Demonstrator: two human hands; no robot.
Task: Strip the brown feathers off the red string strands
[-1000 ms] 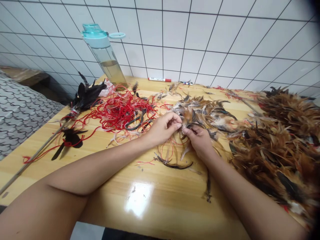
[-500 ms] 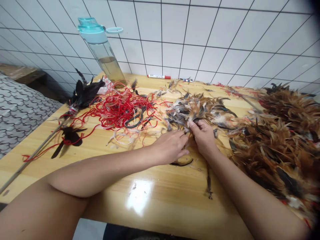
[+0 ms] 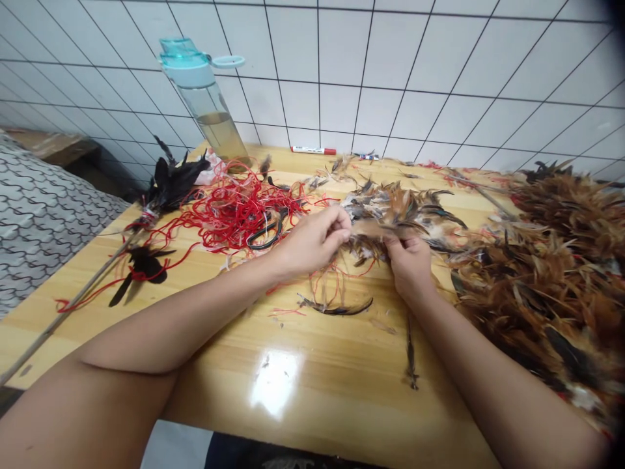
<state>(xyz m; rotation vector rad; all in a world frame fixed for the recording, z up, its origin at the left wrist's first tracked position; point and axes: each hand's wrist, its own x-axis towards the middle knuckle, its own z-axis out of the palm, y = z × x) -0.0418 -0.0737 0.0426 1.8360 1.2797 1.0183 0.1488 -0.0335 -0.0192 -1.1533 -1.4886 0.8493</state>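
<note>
A brown feather, blurred by motion, stretches between my two hands over the table. My right hand pinches one end of it between thumb and fingers. At the other end my left hand is closed, its curled fingertips meeting the feather. Just behind them lies a loose heap of grey, white and brown feathers. A dark curved feather rests on the wood in front of my left hand. Another thin dark feather lies below my right wrist.
Red strings are tangled at left around a dark looped handle. Beyond them stands a water bottle. A stick with black feathers tied on lies at far left. Brown feather bundles cover the right side. A marker lies by the wall.
My left hand has risen and moved away from the table front, its fingers now curled. A brown feather shows between my hands. My right hand has shifted slightly right.
</note>
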